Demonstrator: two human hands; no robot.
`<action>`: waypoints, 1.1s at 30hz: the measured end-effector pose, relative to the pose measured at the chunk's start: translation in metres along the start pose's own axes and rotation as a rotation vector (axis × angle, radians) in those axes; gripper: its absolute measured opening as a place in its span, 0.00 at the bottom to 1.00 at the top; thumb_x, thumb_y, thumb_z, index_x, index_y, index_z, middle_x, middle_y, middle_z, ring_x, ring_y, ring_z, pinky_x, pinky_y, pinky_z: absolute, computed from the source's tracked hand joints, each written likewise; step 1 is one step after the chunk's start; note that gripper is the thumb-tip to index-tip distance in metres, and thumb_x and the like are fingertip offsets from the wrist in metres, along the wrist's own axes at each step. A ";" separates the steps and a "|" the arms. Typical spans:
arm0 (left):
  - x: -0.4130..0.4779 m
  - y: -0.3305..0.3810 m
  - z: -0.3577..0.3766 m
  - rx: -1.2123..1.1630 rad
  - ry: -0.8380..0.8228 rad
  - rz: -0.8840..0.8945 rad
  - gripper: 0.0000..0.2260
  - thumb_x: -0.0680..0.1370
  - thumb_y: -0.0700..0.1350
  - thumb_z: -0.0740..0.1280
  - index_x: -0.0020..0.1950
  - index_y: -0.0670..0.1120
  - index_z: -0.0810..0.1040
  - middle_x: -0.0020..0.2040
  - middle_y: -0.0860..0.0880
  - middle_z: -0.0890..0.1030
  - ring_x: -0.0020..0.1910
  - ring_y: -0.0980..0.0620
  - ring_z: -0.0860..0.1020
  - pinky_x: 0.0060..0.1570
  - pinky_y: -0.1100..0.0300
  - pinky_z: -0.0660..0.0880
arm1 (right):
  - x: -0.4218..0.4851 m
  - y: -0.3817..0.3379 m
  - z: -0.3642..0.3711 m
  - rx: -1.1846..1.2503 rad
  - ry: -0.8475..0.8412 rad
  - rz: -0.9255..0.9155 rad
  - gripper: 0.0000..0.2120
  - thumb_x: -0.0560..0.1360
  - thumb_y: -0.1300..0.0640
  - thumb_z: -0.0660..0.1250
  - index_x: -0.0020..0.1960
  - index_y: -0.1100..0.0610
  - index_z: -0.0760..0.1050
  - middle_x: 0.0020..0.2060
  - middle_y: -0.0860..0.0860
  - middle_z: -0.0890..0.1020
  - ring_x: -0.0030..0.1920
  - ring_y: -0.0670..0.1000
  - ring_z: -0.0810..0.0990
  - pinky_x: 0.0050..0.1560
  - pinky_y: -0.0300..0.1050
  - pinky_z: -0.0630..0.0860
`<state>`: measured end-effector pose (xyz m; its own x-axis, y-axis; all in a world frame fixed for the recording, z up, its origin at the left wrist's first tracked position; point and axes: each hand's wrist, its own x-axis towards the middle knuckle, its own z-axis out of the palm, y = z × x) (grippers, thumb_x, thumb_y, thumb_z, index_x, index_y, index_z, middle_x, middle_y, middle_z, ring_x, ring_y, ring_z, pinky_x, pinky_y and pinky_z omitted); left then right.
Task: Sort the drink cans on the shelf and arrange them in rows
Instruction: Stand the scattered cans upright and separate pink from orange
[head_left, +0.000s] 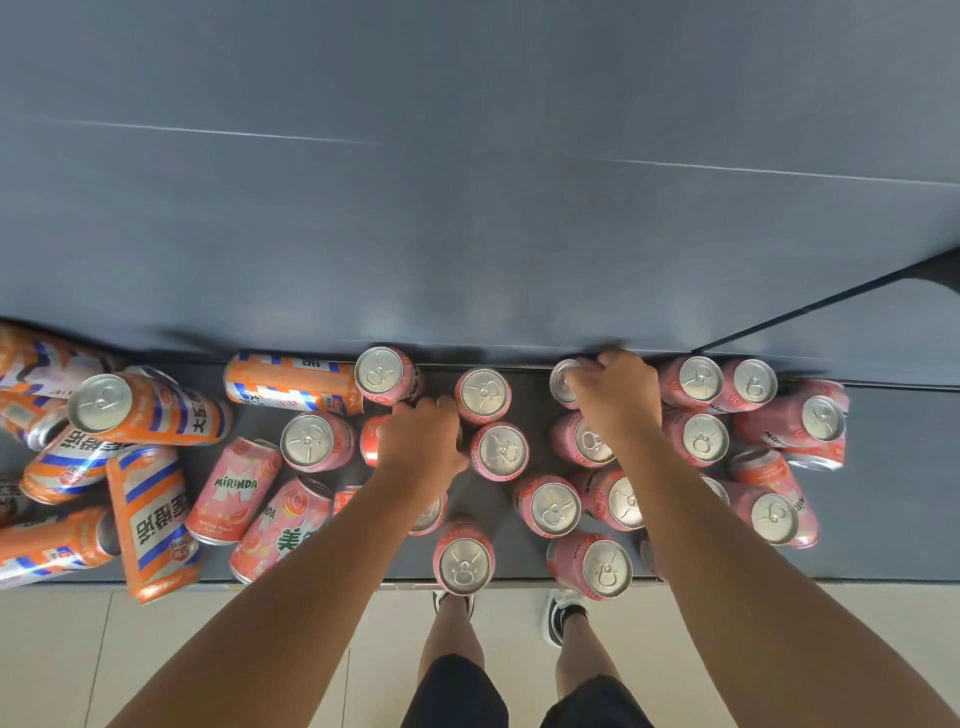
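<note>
Several pink Mirinda cans stand upright on the dark shelf (883, 519), loosely grouped at the middle and right. My right hand (615, 387) grips the top of one upright pink can (561, 382) at the back wall. My left hand (421, 439) curls over another pink can (370, 439) that it mostly hides. Two pink cans (231, 491) lie on their sides left of centre. Several orange cans (150, 519) lie tumbled in a pile at the far left, and one orange can (291, 382) lies against the back wall.
A grey back wall (467, 208) rises right behind the shelf. The shelf's front edge (311, 582) runs across the view, and two pink cans (463, 561) stand close to it. Below are a tiled floor and my legs and shoes.
</note>
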<state>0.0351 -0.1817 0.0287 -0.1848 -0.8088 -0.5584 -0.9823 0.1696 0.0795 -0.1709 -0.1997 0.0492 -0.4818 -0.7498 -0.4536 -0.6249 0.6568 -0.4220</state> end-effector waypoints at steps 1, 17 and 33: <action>-0.001 -0.005 -0.004 -0.020 0.018 0.037 0.21 0.74 0.53 0.70 0.61 0.44 0.71 0.55 0.45 0.80 0.55 0.43 0.78 0.44 0.53 0.74 | -0.001 0.001 -0.003 0.039 0.008 -0.017 0.15 0.72 0.56 0.65 0.30 0.58 0.66 0.24 0.51 0.69 0.27 0.52 0.65 0.27 0.42 0.60; -0.065 -0.055 0.008 -0.519 0.257 -0.001 0.20 0.74 0.43 0.71 0.65 0.42 0.72 0.56 0.46 0.77 0.51 0.45 0.77 0.41 0.57 0.72 | -0.021 -0.004 -0.004 0.235 0.057 0.066 0.20 0.79 0.49 0.63 0.67 0.59 0.72 0.55 0.56 0.80 0.53 0.58 0.78 0.48 0.44 0.72; -0.105 -0.038 0.006 -0.285 0.319 -0.001 0.21 0.76 0.45 0.71 0.67 0.43 0.73 0.67 0.43 0.76 0.65 0.39 0.73 0.54 0.43 0.77 | -0.074 -0.005 -0.008 -0.250 -0.006 -0.176 0.27 0.77 0.52 0.64 0.73 0.57 0.62 0.72 0.54 0.66 0.68 0.60 0.70 0.62 0.57 0.73</action>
<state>0.0921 -0.1002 0.0796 -0.1396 -0.9501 -0.2788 -0.9435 0.0422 0.3287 -0.1367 -0.1481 0.0909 -0.3500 -0.8492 -0.3954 -0.8303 0.4766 -0.2888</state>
